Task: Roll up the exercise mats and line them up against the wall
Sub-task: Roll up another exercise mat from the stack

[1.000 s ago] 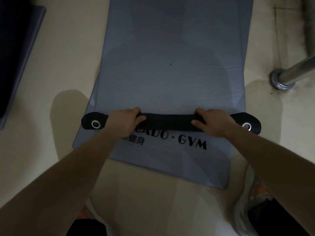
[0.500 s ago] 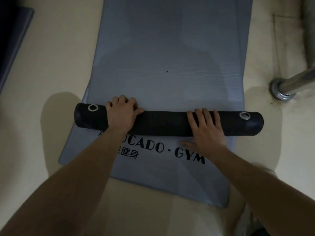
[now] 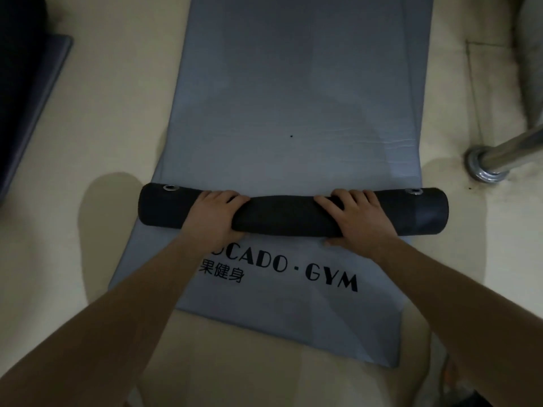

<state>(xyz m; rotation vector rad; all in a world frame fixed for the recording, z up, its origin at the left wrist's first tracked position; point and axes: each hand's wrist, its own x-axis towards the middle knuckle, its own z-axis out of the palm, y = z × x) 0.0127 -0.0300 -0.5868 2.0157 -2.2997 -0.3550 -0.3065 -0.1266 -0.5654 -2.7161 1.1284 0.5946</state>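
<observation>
Pale cream floor (image 3: 88, 142) fills the room, and it is rather dim. One grey mat (image 3: 308, 83) lies flat down the middle of the frame, running from the top to the bottom. A black roll (image 3: 282, 215) sits across it in the lower middle. That roll looks like a second mat, dark on its outer side, with a shiny ring (image 3: 171, 188) at its left end and another (image 3: 413, 191) near its right end.

Both hands press down on top of the roll. The left hand (image 3: 216, 212) has its fingers close together, curled over the far side. The right hand (image 3: 357, 215) has its fingers a little spread, and its thumb touches the grey mat below.

Rolling looks like the step in hand, and the roll seems early, still thin. Next it needs an even push from both hands so the ends stay level.

Big black letters on the grey mat read "CADO · GYM", with the start hidden by the left arm. Chinese signs sit under them.

A shiny metal pole (image 3: 499, 160) stands at the right edge. Another dark mat (image 3: 29, 98) shows at upper left.
</observation>
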